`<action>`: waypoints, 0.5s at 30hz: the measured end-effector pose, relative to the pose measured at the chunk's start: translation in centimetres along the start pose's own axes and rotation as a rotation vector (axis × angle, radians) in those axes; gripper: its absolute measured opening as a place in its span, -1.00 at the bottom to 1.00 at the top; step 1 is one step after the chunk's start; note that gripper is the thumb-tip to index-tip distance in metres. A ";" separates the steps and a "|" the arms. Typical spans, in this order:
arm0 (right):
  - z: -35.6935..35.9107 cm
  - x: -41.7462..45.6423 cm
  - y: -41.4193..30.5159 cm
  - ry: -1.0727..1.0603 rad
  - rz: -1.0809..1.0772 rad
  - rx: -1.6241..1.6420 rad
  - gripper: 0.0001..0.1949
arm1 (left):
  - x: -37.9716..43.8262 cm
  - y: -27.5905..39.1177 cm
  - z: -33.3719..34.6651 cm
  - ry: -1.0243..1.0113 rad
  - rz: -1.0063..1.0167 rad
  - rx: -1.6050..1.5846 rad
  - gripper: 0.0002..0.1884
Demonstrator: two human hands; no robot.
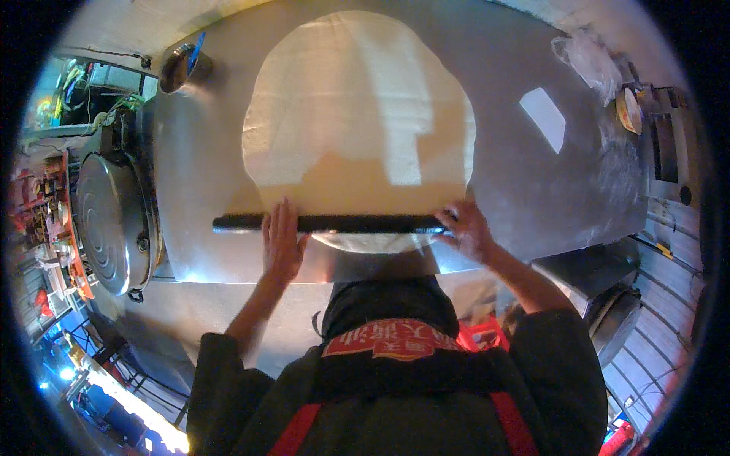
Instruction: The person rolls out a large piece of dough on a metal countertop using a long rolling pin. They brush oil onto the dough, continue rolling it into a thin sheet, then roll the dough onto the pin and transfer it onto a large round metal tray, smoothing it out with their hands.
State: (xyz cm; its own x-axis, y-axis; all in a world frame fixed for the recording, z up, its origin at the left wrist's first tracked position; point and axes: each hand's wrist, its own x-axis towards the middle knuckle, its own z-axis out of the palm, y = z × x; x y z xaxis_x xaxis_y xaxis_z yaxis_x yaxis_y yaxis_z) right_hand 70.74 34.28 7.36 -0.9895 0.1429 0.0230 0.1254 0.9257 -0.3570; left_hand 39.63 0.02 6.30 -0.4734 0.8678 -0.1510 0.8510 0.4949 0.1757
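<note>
A large, thin sheet of rolled-out dough (342,125) lies on the metal worktop (205,171) before me. Across its near part rests a long dark rolling pin (370,223), and a short strip of dough shows on my side of it. My left hand (282,242) lies over the pin left of its middle, palm down, with the fingers straight and pointing away from me. At the pin's right end, my right hand (466,231) has its fingers and thumb curled around it. The pin hides a narrow band of the dough.
A white dough scraper (544,119) lies to the right, near a clear plastic bag (596,65) and a bowl (629,111). At the far left stands a metal container (183,68) with a blue-handled tool. A large round lidded pan (108,222) adjoins the worktop's left edge.
</note>
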 end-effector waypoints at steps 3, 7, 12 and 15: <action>0.9 -2.8 -2.1 -0.052 -0.013 0.035 -0.34 | -4.1 -1.3 1.8 0.141 0.126 -0.182 -0.36; 2.8 -5.9 -4.1 -0.047 -0.024 0.038 -0.35 | -5.7 -2.3 2.1 -0.097 -0.003 -0.889 -0.55; 4.0 -9.3 -10.0 -0.247 0.487 0.756 -0.43 | -4.2 -2.9 -4.1 -0.127 0.525 -0.244 -0.57; 3.9 -7.7 -15.2 -0.135 0.260 0.305 -0.44 | 2.0 -5.1 -6.9 -0.068 0.651 -0.196 -0.57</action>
State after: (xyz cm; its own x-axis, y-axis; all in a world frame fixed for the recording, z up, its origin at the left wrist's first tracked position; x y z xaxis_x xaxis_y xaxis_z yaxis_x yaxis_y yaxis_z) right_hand 76.14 17.78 8.96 -0.9307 0.2922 -0.2199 0.3654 0.7156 -0.5954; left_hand 32.78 -0.49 11.82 0.1422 0.9897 -0.0145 0.8975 -0.1228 0.4235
